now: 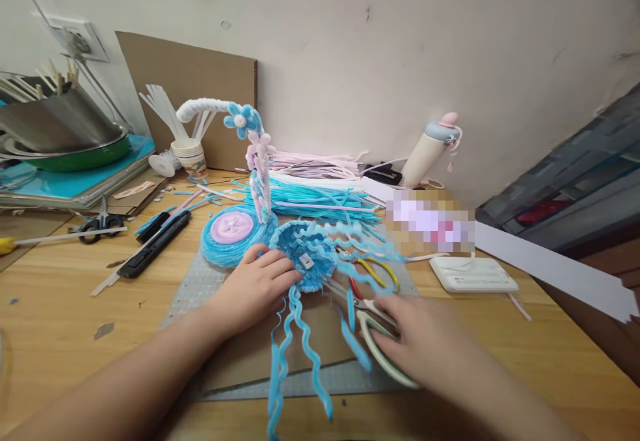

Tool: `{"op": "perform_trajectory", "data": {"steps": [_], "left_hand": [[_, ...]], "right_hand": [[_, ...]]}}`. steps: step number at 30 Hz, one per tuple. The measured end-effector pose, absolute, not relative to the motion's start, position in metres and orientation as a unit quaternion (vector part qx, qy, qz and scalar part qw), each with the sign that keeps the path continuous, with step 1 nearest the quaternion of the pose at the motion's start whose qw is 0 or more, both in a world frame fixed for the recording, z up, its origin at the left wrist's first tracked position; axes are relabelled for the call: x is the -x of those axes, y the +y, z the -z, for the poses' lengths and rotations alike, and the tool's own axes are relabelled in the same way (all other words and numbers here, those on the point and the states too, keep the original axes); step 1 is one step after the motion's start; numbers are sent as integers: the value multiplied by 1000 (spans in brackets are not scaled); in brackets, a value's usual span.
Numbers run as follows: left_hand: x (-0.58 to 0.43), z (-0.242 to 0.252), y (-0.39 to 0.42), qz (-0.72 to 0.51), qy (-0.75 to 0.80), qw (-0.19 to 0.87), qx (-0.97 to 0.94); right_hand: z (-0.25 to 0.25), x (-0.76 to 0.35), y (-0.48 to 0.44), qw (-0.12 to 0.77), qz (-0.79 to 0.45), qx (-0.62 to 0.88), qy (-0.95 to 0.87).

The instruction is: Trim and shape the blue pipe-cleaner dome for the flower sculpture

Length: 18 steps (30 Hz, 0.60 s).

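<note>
My left hand (257,281) rests with curled fingers on a blue pipe-cleaner jellyfish piece (305,258) whose wavy tentacles (295,354) trail toward me over a grey cutting mat (195,288). My right hand (425,344), smeared by motion, lies on the white-handled scissors (383,354) at the mat's right side. Yellow-handled pliers (375,271) lie just beyond it. Behind the left hand stands a blue and pink disc base (230,231) with an arched pipe-cleaner stem and flowers (245,121).
Bundles of blue and pink pipe cleaners (320,198) lie at the back. Black scissors (100,224) and a black utility knife (155,244) lie at the left. A white device (473,273), a tilted bottle (430,148), paper cups (190,154) and a pan stack (60,141) stand around.
</note>
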<state>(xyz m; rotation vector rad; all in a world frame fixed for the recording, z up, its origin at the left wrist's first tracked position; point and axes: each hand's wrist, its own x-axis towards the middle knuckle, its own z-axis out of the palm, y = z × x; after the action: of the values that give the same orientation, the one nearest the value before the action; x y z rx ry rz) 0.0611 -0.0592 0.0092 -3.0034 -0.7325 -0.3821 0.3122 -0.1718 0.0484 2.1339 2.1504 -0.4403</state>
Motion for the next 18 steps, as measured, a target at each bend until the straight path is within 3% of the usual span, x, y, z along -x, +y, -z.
{"op": "perform_trajectory", "data": {"steps": [18], "left_hand": [[-69,-34,-56,169,-310,-92,931]], "right_hand": [[-79,-321,-160,32,118,-696,707]]}}
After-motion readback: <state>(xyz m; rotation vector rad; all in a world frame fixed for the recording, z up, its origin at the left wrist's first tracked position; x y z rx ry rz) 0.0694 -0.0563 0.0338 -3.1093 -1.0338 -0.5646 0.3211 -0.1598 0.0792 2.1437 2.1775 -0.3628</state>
